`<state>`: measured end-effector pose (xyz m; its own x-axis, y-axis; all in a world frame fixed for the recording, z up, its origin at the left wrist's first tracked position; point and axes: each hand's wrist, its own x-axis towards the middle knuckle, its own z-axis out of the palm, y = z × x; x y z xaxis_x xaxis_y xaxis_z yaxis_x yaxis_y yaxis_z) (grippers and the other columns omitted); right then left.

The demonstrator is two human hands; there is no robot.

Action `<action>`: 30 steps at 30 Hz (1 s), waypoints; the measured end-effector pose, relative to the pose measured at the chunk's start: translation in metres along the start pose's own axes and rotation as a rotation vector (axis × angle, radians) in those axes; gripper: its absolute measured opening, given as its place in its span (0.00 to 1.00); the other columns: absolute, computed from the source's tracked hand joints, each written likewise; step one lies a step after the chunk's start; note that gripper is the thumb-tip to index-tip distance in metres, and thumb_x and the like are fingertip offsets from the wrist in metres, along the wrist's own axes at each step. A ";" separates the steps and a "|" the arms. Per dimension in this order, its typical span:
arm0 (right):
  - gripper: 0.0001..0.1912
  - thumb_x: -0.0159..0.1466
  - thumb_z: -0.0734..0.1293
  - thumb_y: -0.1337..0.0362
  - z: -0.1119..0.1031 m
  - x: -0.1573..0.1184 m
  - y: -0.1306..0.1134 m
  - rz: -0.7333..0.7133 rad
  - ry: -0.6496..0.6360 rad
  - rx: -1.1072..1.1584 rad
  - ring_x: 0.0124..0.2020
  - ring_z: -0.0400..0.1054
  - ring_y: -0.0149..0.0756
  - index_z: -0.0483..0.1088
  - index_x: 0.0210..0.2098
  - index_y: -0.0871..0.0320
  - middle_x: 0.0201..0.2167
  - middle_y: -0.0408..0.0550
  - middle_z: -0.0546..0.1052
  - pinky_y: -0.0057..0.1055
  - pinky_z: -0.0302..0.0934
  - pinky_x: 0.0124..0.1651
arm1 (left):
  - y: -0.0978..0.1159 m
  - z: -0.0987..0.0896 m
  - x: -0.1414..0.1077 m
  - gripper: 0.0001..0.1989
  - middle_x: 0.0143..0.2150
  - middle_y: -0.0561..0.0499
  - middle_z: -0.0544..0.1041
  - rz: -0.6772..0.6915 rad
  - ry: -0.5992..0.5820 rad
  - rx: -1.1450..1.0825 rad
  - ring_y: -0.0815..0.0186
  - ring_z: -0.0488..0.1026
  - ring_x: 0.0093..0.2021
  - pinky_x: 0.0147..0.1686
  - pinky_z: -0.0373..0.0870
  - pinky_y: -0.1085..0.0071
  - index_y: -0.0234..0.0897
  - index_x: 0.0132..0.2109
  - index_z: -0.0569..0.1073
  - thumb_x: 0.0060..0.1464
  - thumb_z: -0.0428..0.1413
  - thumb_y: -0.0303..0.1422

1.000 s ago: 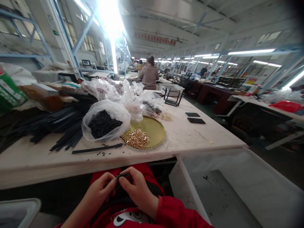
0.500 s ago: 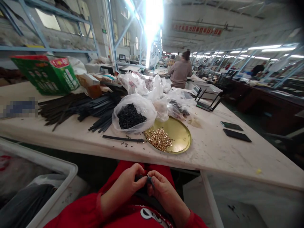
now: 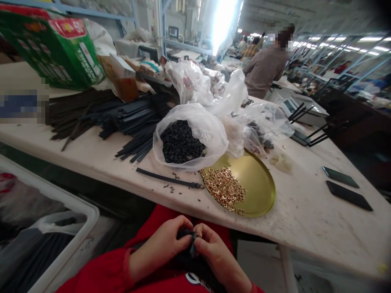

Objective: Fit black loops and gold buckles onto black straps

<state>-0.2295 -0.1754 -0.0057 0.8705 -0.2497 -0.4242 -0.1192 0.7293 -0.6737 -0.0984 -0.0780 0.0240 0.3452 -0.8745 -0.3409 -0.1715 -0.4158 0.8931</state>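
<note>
Just in front of the table's edge, my left hand (image 3: 166, 240) pinches a dark strap (image 3: 185, 233) between thumb and fingers. My right hand (image 3: 215, 252) is closed on the same strap, fingertips almost meeting the left ones. A small gold glint shows at the right fingertips; its shape is too small to make out. On the table ahead lies another dark strap (image 3: 168, 178) with a loop and a bit of gold at its right end. Small gold buckles (image 3: 226, 189) are heaped on a round gold tray (image 3: 261, 191). Behind them, an open plastic bag (image 3: 210, 138) holds small black loops (image 3: 180, 142).
Bundles of dark strips (image 3: 131, 120) lie left of the bag, before a green carton (image 3: 61, 53). Two phones (image 3: 348, 195) and a router (image 3: 302, 137) are on the right. A white bin (image 3: 88, 219) stands at lower left. A person (image 3: 265, 67) works farther back.
My view has tipped down and drawn nearer, so the table's things look larger. Both hands stay together on the strap, with small finger shifts; a gold glint now shows at the right fingertips.
</note>
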 end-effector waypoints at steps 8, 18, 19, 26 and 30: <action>0.17 0.54 0.69 0.54 0.015 0.047 -0.015 -0.208 0.302 -0.464 0.24 0.56 0.28 0.57 0.24 0.56 0.24 0.39 0.64 0.25 0.52 0.27 | -0.009 -0.041 0.017 0.12 0.35 0.52 0.75 -0.099 -0.082 -0.294 0.65 0.70 0.36 0.33 0.65 0.73 0.33 0.39 0.72 0.47 0.52 0.31; 0.14 0.60 0.63 0.52 0.033 0.070 -0.018 0.063 0.095 -0.347 0.15 0.52 0.22 0.60 0.29 0.58 0.18 0.37 0.66 0.21 0.44 0.18 | -0.020 -0.058 0.015 0.14 0.33 0.51 0.72 -0.202 -0.135 -0.763 0.70 0.67 0.30 0.31 0.63 0.73 0.31 0.39 0.68 0.44 0.57 0.33; 0.15 0.60 0.63 0.53 0.034 0.070 -0.017 0.097 0.079 -0.265 0.14 0.52 0.21 0.59 0.29 0.57 0.18 0.37 0.67 0.20 0.44 0.17 | -0.019 -0.058 0.013 0.15 0.32 0.51 0.72 -0.193 -0.124 -0.804 0.69 0.68 0.31 0.31 0.63 0.73 0.32 0.39 0.67 0.44 0.58 0.34; 0.18 0.53 0.70 0.54 0.029 0.048 -0.015 0.161 -0.036 -0.055 0.12 0.53 0.19 0.57 0.29 0.57 0.19 0.37 0.69 0.18 0.44 0.15 | -0.011 -0.049 0.001 0.16 0.32 0.51 0.73 -0.201 -0.188 -0.839 0.69 0.68 0.31 0.30 0.62 0.74 0.33 0.38 0.65 0.44 0.60 0.35; 0.17 0.55 0.69 0.54 0.016 0.030 -0.016 0.107 0.011 -0.208 0.12 0.53 0.19 0.58 0.30 0.57 0.18 0.35 0.68 0.17 0.45 0.15 | -0.006 -0.035 -0.002 0.15 0.32 0.53 0.73 -0.192 -0.220 -0.759 0.70 0.67 0.31 0.31 0.62 0.74 0.33 0.39 0.66 0.46 0.60 0.34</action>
<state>-0.1940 -0.1843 0.0023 0.8423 -0.1855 -0.5060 -0.3077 0.6053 -0.7341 -0.0663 -0.0647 0.0295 0.1021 -0.8673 -0.4873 0.5719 -0.3496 0.7421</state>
